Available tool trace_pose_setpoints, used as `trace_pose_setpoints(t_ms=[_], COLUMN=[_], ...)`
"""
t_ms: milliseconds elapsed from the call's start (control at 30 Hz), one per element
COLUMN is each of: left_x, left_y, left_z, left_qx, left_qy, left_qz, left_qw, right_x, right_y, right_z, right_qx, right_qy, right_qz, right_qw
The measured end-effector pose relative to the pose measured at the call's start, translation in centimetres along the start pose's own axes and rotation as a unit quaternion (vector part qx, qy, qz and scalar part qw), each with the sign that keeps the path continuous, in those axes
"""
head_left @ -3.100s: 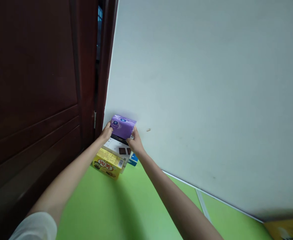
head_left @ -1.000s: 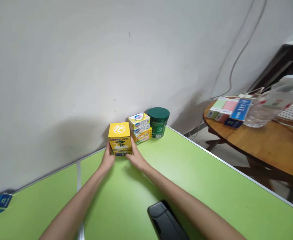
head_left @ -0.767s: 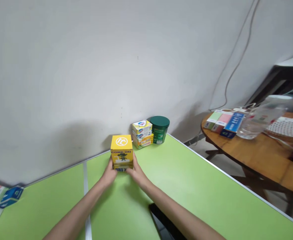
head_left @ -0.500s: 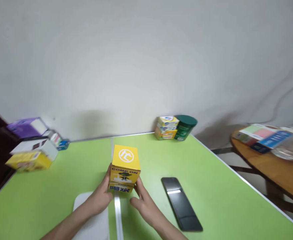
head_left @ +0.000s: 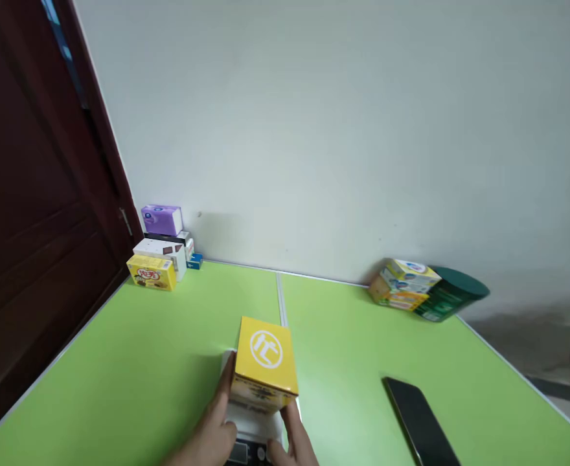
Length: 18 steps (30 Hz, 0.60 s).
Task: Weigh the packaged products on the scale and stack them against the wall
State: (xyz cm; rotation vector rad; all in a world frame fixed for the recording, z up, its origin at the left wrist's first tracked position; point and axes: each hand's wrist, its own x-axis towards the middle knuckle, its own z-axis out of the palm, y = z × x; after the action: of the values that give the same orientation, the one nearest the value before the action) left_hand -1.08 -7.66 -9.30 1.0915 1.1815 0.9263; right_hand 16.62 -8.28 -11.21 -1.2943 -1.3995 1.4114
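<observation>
A yellow box, roughly upright, is positioned over a white device on the table. The grip of left hand and right hand is closed about its opposite sides; release is not yet made. Contact with the device cannot be told. Beyond the device: left, a purple pack topping grouped cartons; right, stacked small boxes beside a green tub, already hand-free.
</observation>
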Motion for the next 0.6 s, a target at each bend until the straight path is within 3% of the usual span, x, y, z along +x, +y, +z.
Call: trace_pose_setpoints(t_ms=[167, 333, 467, 600], left_x=[-0.7, -1.8, -2.3, -2.0], left_y=[1.0, 0.7, 0.0, -0.4], left_z=[-1.0, -3.2, -2.0, 0.3], left_qx=[0.017, 0.008, 0.001, 0.044], left_qy=[0.091, 0.162, 0.141, 0.103], left_qz=[0.053, 0.031, 0.039, 0.120], left_qw=[0.994, 0.986, 0.989, 0.986], right_x=[-0.5, -1.5, -1.7, -1.0], right_y=[0.2, -0.4, 0.2, 1.3], right_z=[-0.8, -2.8, -2.8, -1.5], right_qx=[0.024, 0.056, 0.050, 0.029], right_qy=[0.073, 0.173, 0.153, 0.105], right_qz=[-0.050, -0.041, -0.038, -0.070], right_qw=[0.996, 0.983, 0.986, 0.992])
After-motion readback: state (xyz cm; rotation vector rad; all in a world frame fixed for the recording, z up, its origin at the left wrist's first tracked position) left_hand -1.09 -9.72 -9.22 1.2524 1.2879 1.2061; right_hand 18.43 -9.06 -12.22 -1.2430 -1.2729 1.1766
